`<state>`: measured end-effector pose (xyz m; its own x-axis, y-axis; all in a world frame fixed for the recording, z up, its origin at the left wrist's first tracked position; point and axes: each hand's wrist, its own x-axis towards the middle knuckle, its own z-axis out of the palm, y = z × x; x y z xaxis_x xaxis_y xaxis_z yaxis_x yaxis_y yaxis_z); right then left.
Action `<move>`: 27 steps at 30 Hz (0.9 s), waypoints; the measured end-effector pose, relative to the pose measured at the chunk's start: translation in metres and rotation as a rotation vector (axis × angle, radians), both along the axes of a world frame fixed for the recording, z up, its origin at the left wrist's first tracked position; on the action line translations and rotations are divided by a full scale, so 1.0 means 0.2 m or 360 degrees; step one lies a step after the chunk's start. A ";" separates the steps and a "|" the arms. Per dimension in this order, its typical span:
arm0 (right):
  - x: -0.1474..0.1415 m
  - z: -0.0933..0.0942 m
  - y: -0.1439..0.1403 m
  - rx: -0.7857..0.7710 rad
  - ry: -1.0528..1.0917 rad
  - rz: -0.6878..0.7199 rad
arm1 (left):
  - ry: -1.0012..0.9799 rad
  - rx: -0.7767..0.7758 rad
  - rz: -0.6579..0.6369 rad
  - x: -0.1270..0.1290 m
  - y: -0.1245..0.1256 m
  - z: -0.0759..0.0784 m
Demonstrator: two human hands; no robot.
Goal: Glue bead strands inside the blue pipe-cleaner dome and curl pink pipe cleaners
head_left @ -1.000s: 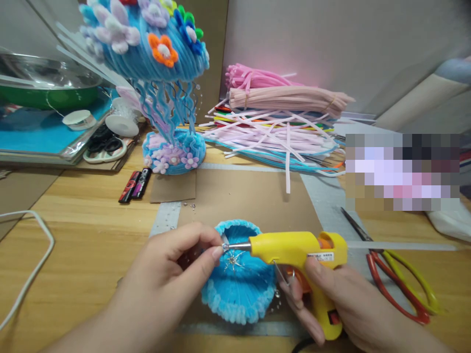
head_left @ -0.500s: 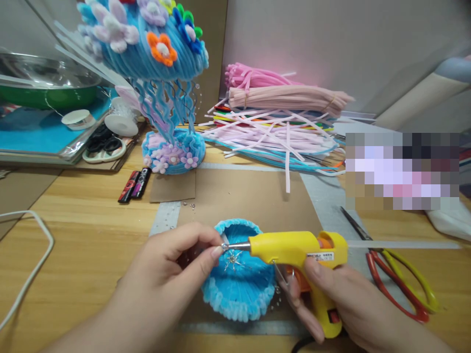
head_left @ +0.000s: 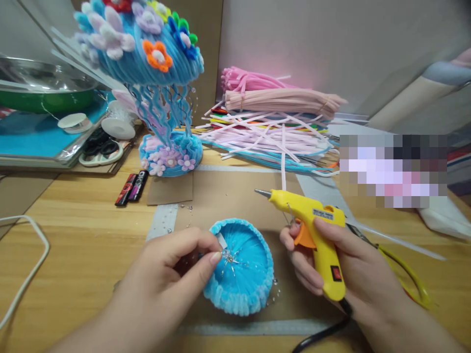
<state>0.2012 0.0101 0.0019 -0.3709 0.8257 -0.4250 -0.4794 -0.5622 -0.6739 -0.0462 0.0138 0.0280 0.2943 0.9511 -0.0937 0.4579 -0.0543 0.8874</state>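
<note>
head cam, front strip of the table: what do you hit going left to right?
White cable → left hand pinching a small piece at the centre of the blue chenille dome → right hand holding the yellow glue gun, nozzle off the dome → scissors with yellow handles.

Showing as fuzzy, matt chenille: blue dome [head_left: 241, 277], ribbed in rows, with thin glinting wire strands [head_left: 230, 257] at its centre. Looking smooth, slightly glossy yellow plastic: glue gun [head_left: 316, 230], tipped by a bare metal nozzle [head_left: 262, 193]. Lying under both, matt brown cardboard sheet [head_left: 235, 196] on a satin, grained wooden table [head_left: 81, 230]. Appearing soft and napped: pipe cleaner pile [head_left: 272, 122]. Gleaming at far left, polished metal bowl [head_left: 40, 78].
</note>
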 end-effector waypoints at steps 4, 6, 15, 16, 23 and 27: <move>0.02 0.00 -0.05 0.0084 0.0105 0.0330 | 0.0079 0.0097 -0.0015 -0.01 -0.01 0.00; 0.01 0.00 -0.08 0.0183 0.0050 0.0445 | 0.0126 0.0150 -0.0030 -0.01 -0.01 0.00; -0.01 -0.03 -0.13 0.0133 0.0246 0.0545 | 0.0326 0.0412 -0.0140 0.00 -0.01 -0.02; -0.02 -0.03 -0.12 0.0143 0.0235 0.0516 | 0.0328 0.0464 -0.0167 -0.01 -0.02 -0.03; 0.02 0.02 -0.06 0.0446 -0.0547 0.0178 | 0.0198 0.0537 -0.0352 -0.02 -0.03 -0.01; 0.10 0.04 -0.07 0.0353 -0.0780 0.0688 | 0.0258 0.0546 -0.0112 -0.03 -0.03 0.00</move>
<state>0.2205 -0.0046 0.0097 -0.4945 0.7339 -0.4657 0.1459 -0.4581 -0.8768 -0.0528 0.0084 0.0274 0.3675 0.9133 0.1758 0.5754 -0.3717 0.7285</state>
